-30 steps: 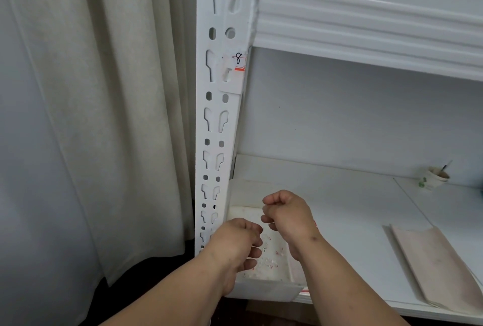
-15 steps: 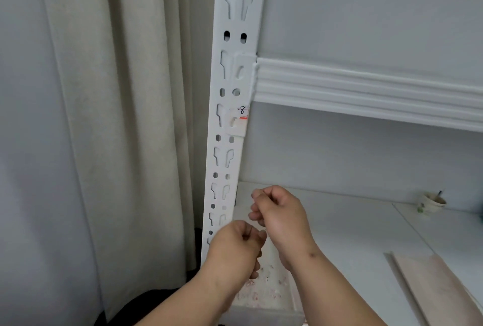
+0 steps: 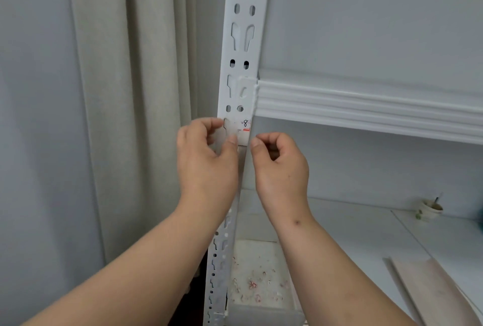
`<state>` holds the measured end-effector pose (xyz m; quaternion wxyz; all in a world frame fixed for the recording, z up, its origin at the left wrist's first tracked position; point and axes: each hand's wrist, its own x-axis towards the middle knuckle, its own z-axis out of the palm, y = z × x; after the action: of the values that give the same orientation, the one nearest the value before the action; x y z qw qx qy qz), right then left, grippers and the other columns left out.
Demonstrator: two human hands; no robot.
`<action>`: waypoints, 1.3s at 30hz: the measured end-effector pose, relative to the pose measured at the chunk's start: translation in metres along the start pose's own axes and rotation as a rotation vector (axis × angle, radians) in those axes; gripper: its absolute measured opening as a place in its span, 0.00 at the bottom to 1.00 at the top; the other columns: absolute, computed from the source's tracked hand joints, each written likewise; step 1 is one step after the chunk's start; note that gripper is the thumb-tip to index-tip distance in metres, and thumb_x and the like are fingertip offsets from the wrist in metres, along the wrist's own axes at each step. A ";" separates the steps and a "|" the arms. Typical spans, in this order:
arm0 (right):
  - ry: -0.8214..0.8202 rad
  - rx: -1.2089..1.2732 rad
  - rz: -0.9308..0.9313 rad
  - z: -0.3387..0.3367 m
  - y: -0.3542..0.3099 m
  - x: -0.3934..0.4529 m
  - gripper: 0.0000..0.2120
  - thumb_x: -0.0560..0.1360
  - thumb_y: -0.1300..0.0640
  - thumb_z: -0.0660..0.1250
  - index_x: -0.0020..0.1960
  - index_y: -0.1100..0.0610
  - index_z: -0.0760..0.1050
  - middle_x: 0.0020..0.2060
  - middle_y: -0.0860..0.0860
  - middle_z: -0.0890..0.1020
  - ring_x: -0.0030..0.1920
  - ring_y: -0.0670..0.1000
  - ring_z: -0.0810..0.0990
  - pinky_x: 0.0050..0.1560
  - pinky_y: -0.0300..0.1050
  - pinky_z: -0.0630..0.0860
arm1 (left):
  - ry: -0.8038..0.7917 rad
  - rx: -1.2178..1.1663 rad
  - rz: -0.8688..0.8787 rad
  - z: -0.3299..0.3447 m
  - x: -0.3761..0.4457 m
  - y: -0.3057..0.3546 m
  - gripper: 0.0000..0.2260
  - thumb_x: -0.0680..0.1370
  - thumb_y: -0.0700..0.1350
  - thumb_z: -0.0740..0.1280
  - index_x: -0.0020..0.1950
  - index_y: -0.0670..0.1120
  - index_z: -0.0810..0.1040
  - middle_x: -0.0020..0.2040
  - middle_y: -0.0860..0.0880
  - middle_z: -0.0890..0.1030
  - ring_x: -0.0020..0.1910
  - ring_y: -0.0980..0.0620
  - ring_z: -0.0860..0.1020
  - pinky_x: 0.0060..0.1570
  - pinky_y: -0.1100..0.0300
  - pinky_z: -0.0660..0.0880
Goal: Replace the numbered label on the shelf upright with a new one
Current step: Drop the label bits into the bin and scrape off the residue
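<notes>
The left hand touches the shelf upright beside the label marked 8; the right hand, fingers curled, hovers just right.
</notes>
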<state>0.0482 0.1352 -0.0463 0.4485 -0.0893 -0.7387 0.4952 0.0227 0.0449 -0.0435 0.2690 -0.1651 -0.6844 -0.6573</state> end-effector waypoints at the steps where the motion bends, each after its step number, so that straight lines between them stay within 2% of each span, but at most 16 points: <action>1: 0.016 0.000 0.000 0.001 -0.001 0.001 0.05 0.75 0.55 0.67 0.42 0.46 0.74 0.40 0.44 0.81 0.43 0.46 0.79 0.48 0.42 0.75 | 0.010 0.007 -0.010 0.001 0.004 0.000 0.12 0.76 0.44 0.70 0.52 0.57 0.71 0.50 0.60 0.69 0.51 0.59 0.73 0.52 0.73 0.68; 3: 0.037 0.017 0.015 0.004 -0.002 0.003 0.02 0.75 0.55 0.68 0.45 0.48 0.76 0.40 0.42 0.81 0.44 0.46 0.80 0.49 0.41 0.75 | 0.013 0.005 -0.032 0.003 0.008 -0.001 0.14 0.76 0.45 0.71 0.56 0.54 0.70 0.54 0.58 0.70 0.54 0.60 0.72 0.58 0.64 0.71; 5: 0.039 0.033 0.035 0.005 -0.002 0.004 0.03 0.74 0.53 0.68 0.48 0.51 0.77 0.41 0.42 0.81 0.44 0.44 0.80 0.49 0.39 0.75 | 0.003 -0.019 -0.060 0.006 0.010 -0.002 0.16 0.75 0.44 0.71 0.58 0.53 0.69 0.58 0.55 0.71 0.57 0.59 0.72 0.60 0.60 0.72; 7: 0.034 0.054 0.053 0.007 -0.003 0.004 0.05 0.74 0.52 0.69 0.47 0.52 0.78 0.40 0.43 0.82 0.43 0.42 0.80 0.47 0.37 0.75 | -0.015 -0.060 -0.083 0.008 0.011 -0.002 0.17 0.74 0.43 0.72 0.58 0.52 0.69 0.59 0.53 0.74 0.58 0.58 0.74 0.58 0.64 0.73; 9: 0.033 0.073 0.063 0.008 -0.003 0.005 0.03 0.74 0.53 0.70 0.45 0.52 0.78 0.38 0.43 0.82 0.40 0.41 0.80 0.44 0.34 0.75 | -0.038 -0.097 -0.096 0.009 0.011 -0.002 0.17 0.74 0.43 0.73 0.57 0.51 0.69 0.55 0.55 0.75 0.54 0.64 0.74 0.49 0.77 0.69; 10: 0.031 0.076 0.066 0.008 -0.004 0.005 0.03 0.74 0.53 0.69 0.44 0.52 0.78 0.37 0.43 0.82 0.39 0.41 0.80 0.42 0.33 0.74 | -0.045 -0.103 -0.098 0.009 0.011 -0.002 0.18 0.74 0.43 0.73 0.57 0.51 0.68 0.54 0.57 0.75 0.52 0.67 0.73 0.44 0.80 0.67; 13: 0.022 0.075 0.070 0.009 -0.004 0.006 0.03 0.74 0.54 0.69 0.43 0.53 0.78 0.36 0.44 0.82 0.37 0.42 0.79 0.39 0.33 0.74 | -0.057 -0.125 -0.105 0.009 0.012 -0.006 0.18 0.74 0.42 0.73 0.58 0.50 0.68 0.53 0.57 0.75 0.51 0.69 0.72 0.42 0.81 0.66; 15: 0.018 0.084 0.080 0.010 -0.005 0.007 0.03 0.73 0.55 0.69 0.43 0.53 0.78 0.36 0.44 0.82 0.36 0.41 0.79 0.38 0.32 0.73 | -0.066 -0.157 -0.113 0.010 0.013 -0.007 0.18 0.74 0.41 0.73 0.58 0.50 0.68 0.54 0.56 0.75 0.54 0.66 0.73 0.44 0.80 0.67; 18: 0.023 0.096 0.092 0.011 -0.005 0.007 0.04 0.73 0.55 0.69 0.42 0.54 0.77 0.35 0.44 0.82 0.35 0.40 0.78 0.35 0.30 0.72 | -0.078 -0.196 -0.145 0.011 0.014 -0.011 0.18 0.73 0.42 0.73 0.56 0.52 0.68 0.55 0.52 0.77 0.57 0.59 0.75 0.51 0.72 0.72; 20: 0.025 0.105 0.092 0.012 -0.005 0.007 0.04 0.74 0.55 0.69 0.42 0.54 0.77 0.35 0.43 0.81 0.34 0.38 0.77 0.34 0.28 0.70 | -0.089 -0.232 -0.172 0.012 0.015 -0.014 0.18 0.72 0.45 0.73 0.54 0.54 0.67 0.56 0.50 0.79 0.58 0.53 0.78 0.57 0.57 0.77; 21: 0.025 0.108 0.089 0.012 -0.006 0.007 0.04 0.74 0.56 0.69 0.42 0.55 0.76 0.35 0.43 0.81 0.33 0.37 0.77 0.33 0.27 0.69 | -0.095 -0.242 -0.183 0.012 0.015 -0.015 0.18 0.71 0.47 0.73 0.53 0.55 0.67 0.56 0.48 0.79 0.57 0.51 0.79 0.57 0.51 0.78; 23: 0.016 0.101 0.080 0.012 -0.007 0.007 0.04 0.74 0.57 0.69 0.42 0.56 0.76 0.34 0.43 0.80 0.32 0.35 0.76 0.32 0.26 0.68 | -0.101 -0.241 -0.191 0.011 0.015 -0.015 0.17 0.71 0.47 0.73 0.52 0.57 0.67 0.56 0.48 0.79 0.56 0.50 0.80 0.56 0.47 0.79; 26: 0.003 0.067 0.066 0.011 -0.008 0.007 0.05 0.75 0.56 0.68 0.42 0.57 0.75 0.33 0.43 0.78 0.31 0.34 0.74 0.32 0.26 0.68 | -0.101 -0.212 -0.181 0.011 0.016 -0.016 0.17 0.72 0.47 0.74 0.51 0.57 0.66 0.55 0.48 0.78 0.55 0.51 0.79 0.56 0.50 0.78; 30: -0.001 0.009 0.051 0.012 -0.007 0.009 0.07 0.75 0.55 0.68 0.40 0.55 0.75 0.36 0.43 0.80 0.34 0.36 0.75 0.33 0.27 0.68 | -0.106 -0.211 -0.182 0.011 0.019 -0.015 0.17 0.71 0.49 0.73 0.49 0.58 0.66 0.54 0.48 0.79 0.53 0.49 0.80 0.53 0.49 0.79; 32: 0.018 0.002 0.046 0.013 -0.007 0.009 0.07 0.75 0.55 0.68 0.39 0.56 0.75 0.35 0.43 0.79 0.34 0.37 0.75 0.33 0.28 0.68 | -0.112 -0.214 -0.183 0.011 0.020 -0.015 0.17 0.70 0.51 0.72 0.50 0.57 0.66 0.54 0.47 0.79 0.52 0.49 0.80 0.52 0.49 0.79; 39: 0.050 -0.035 0.028 0.017 -0.005 0.007 0.09 0.75 0.54 0.68 0.38 0.55 0.73 0.33 0.44 0.79 0.36 0.43 0.76 0.33 0.30 0.68 | -0.124 -0.225 -0.183 0.012 0.018 -0.015 0.15 0.75 0.45 0.71 0.54 0.51 0.66 0.53 0.46 0.79 0.48 0.50 0.82 0.44 0.58 0.79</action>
<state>0.0331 0.1260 -0.0399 0.4585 -0.1198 -0.7344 0.4859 -0.0026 0.0530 -0.0448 0.1449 -0.1714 -0.6338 -0.7402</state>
